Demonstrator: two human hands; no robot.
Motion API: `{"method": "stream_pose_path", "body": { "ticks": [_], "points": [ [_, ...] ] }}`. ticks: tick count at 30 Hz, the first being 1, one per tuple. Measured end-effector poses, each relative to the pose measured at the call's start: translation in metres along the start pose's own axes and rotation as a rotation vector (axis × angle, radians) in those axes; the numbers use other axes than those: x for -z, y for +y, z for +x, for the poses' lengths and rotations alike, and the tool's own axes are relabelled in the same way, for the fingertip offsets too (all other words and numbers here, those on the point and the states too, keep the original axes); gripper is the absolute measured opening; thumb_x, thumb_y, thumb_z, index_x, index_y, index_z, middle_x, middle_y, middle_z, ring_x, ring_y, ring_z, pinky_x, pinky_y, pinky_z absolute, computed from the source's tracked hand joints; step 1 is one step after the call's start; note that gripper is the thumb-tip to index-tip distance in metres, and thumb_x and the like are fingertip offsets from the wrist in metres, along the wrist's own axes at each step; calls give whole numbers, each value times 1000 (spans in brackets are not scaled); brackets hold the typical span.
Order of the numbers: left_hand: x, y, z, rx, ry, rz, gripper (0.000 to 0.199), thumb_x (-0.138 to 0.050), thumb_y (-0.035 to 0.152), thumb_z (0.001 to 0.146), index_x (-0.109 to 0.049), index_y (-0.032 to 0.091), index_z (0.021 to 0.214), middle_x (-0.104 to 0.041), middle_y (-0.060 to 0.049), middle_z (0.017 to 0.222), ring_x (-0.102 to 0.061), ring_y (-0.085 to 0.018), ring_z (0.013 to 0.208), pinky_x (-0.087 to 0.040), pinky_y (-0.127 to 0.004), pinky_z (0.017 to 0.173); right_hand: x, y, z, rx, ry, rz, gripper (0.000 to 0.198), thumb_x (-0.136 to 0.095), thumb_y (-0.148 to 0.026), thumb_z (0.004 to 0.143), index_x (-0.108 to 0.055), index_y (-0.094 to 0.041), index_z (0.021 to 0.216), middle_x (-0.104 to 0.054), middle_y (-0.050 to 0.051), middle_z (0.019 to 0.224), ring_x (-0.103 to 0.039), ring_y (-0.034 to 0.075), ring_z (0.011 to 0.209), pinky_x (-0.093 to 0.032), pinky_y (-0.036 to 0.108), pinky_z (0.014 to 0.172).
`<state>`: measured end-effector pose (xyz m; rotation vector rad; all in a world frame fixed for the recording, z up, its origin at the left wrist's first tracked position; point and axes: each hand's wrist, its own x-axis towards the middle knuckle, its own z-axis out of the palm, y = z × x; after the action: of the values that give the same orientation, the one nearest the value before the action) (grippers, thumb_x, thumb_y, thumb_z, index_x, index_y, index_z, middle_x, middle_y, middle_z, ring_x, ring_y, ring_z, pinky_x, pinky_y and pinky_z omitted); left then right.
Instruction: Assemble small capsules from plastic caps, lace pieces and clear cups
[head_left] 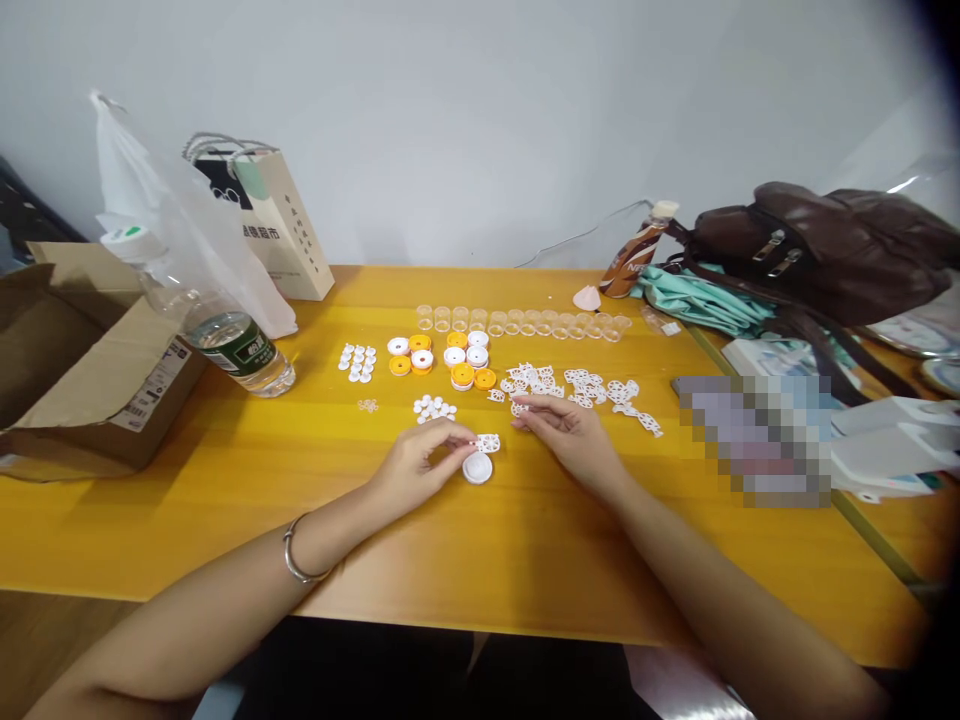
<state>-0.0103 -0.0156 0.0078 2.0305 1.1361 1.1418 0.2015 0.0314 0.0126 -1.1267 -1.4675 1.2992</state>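
Observation:
My left hand (429, 458) pinches a small white openwork plastic piece (490, 442) between thumb and fingertips. Just below that piece, a round white plastic dish (477, 469) lies on the table. My right hand (566, 435) is closed in a pinch at another white openwork piece (518, 404), apart from the left hand. Beyond the right hand are loose piles of similar white openwork pieces (536, 378). Small white round parts (433, 408) lie past my left fingers, with orange and white wheel-like discs (461, 376) farther back.
Clear plastic cups (525, 323) form a row at the back. More white parts (357, 362) and tiny clear rings (367, 405) lie left. A water bottle (244, 350), cardboard box (161, 400) and paper bag (289, 225) stand left; a brown bag (825, 240) and drink bottle (634, 255) right.

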Motion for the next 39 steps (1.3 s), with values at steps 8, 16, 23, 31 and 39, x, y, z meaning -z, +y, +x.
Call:
{"method": "stream_pose_path", "body": {
  "ticks": [8, 16, 23, 31, 39],
  "points": [
    [1, 0, 1, -17, -14, 37, 13, -51, 23, 84, -61, 16, 90, -67, -6, 86, -61, -14, 78, -49, -28, 74, -1, 2, 0, 30, 62, 38, 24, -72, -37, 63, -58, -19, 69, -63, 2, 73, -60, 14, 69, -49, 32, 72],
    [2, 1, 1, -44, -28, 57, 13, -51, 21, 84, -61, 16, 91, -67, -7, 88, -62, -14, 80, -49, -28, 76, -3, -6, -8, 56, 6, -84, 19, -58, -33, 77, -68, -25, 92, -66, 3, 94, -58, 17, 82, -46, 34, 80],
    [2, 0, 0, -49, -32, 66, 13, -52, 21, 84, -61, 16, 91, -67, -7, 87, -62, -14, 79, -50, -28, 75, -4, -2, -7, -79, 33, 109, 19, -68, -35, 69, -70, -24, 84, -68, 2, 89, -59, 16, 82, -44, 34, 83],
    [2, -1, 0, -76, -30, 71, 12, -51, 19, 84, -61, 16, 91, -67, -7, 87, -62, -14, 78, -50, -27, 74, -3, -2, -8, -59, 11, 178, 37, -69, -30, 68, -65, -26, 104, -55, -3, 70, -49, 9, 63, -42, 24, 64],
    [1, -4, 0, -112, -8, 80, 12, -53, 19, 83, -62, 16, 91, -67, -6, 85, -62, -13, 77, -51, -26, 71, -8, -9, -13, -191, -82, 290, 24, -70, -33, 67, -66, -21, 88, -64, -1, 72, -59, 11, 68, -45, 29, 73]
  ]
}}
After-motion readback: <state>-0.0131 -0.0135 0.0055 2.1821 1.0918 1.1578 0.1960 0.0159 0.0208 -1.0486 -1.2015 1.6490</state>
